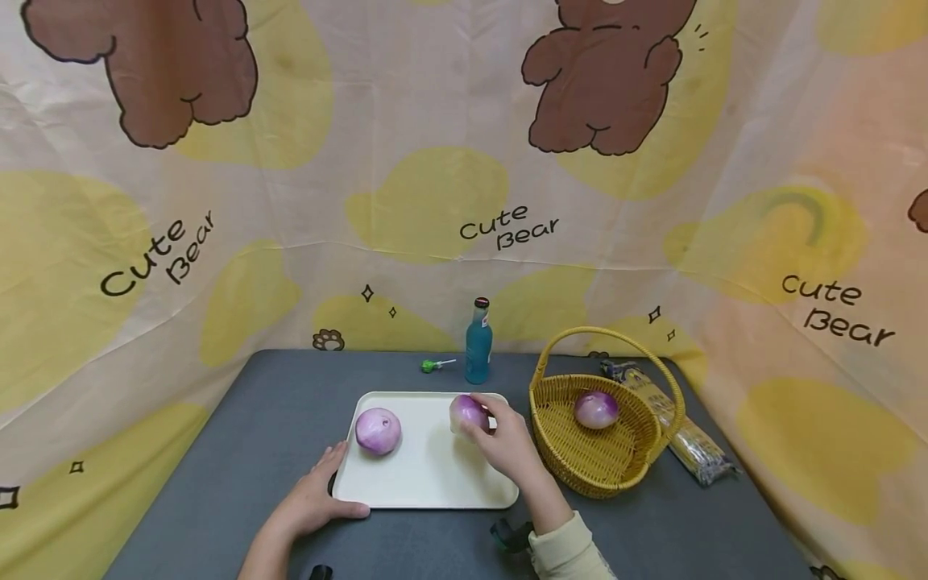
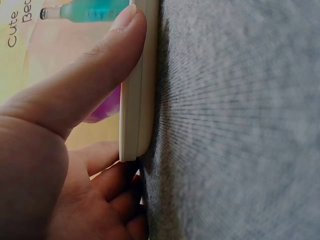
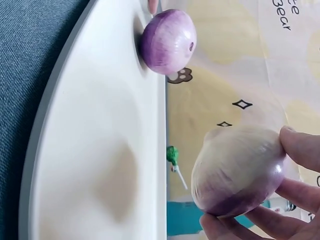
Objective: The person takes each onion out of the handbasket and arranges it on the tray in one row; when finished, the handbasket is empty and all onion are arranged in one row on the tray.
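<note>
My right hand [image 1: 507, 439] pinches a purple-and-white onion [image 3: 237, 172] between thumb and fingertips, above the right part of a white tray [image 1: 428, 483]. Its shadow falls on the tray below. A second purple onion [image 1: 378, 431] sits on the tray's left side. At the tray's near left corner rests my left hand [image 1: 313, 495], thumb stretched along the front rim and fingers spread by the left edge. In the left wrist view the thumb [image 2: 100, 70] lies against the rim. A third onion [image 1: 596, 410] lies in a yellow woven basket [image 1: 580, 471] to the right.
Behind the tray stand a blue bottle [image 1: 478, 346] and a green lollipop [image 1: 428, 366]. A long clear-and-yellow package [image 1: 696, 443] lies beyond the basket, whose tall handle [image 1: 609, 332] arches up. Dark objects [image 1: 511, 536] lie near the front, and a printed cloth hangs behind the grey table.
</note>
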Motion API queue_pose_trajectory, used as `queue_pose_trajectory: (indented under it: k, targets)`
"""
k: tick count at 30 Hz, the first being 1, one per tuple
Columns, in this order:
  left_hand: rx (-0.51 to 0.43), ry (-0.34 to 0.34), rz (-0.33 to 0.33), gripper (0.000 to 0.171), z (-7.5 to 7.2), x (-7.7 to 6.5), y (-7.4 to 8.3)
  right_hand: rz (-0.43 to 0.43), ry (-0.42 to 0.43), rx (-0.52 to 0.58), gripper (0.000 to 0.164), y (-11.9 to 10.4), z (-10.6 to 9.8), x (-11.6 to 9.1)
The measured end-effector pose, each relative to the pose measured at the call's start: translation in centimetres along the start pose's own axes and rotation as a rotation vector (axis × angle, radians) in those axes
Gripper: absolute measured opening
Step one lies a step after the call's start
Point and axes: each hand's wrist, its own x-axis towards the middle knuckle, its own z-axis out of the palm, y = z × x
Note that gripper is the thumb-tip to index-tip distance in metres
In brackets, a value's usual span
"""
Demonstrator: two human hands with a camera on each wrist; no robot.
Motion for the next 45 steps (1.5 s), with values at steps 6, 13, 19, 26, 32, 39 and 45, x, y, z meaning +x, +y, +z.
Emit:
queue_pose_trajectory:
  k: [6, 13, 19, 26, 32, 39, 45]
  targets:
    - [-0.003, -0.001, -0.008, 0.122, -0.1, -0.1, 0.1, 0.003, -0.016, 0.024, 0.049, 0.2, 0.8, 0.4]
    - [0.003, 0.004, -0.007, 0.123, 0.0, 0.0, 0.1, 0.012, -0.036, 0.005, 0.05, 0.7, 1.7, 0.9]
    - [-0.014, -0.001, 0.001, 0.123, 0.0, -0.2, 0.0, 0.026, -0.056, 0.005, 0.05, 0.8, 2.6, 1.3]
    - [0.003, -0.004, -0.01, 0.122, -0.2, -0.2, 0.3, 0.007, -0.092, 0.04, 0.048, 0.7, 3.8, 2.1]
    - [0.002, -0.003, -0.01, 0.123, -0.2, -0.1, 0.4, 0.015, -0.097, 0.035, 0.048, 0.8, 4.5, 2.4]
    - [0.007, 0.002, -0.009, 0.123, -0.1, 0.0, 0.2, 0.013, -0.118, -0.035, 0.048, 1.1, 5.3, 2.5]
    - [0.001, 0.004, -0.005, 0.123, 0.0, 0.0, 0.2, 0.017, -0.136, -0.047, 0.056, 1.1, 5.6, 2.4]
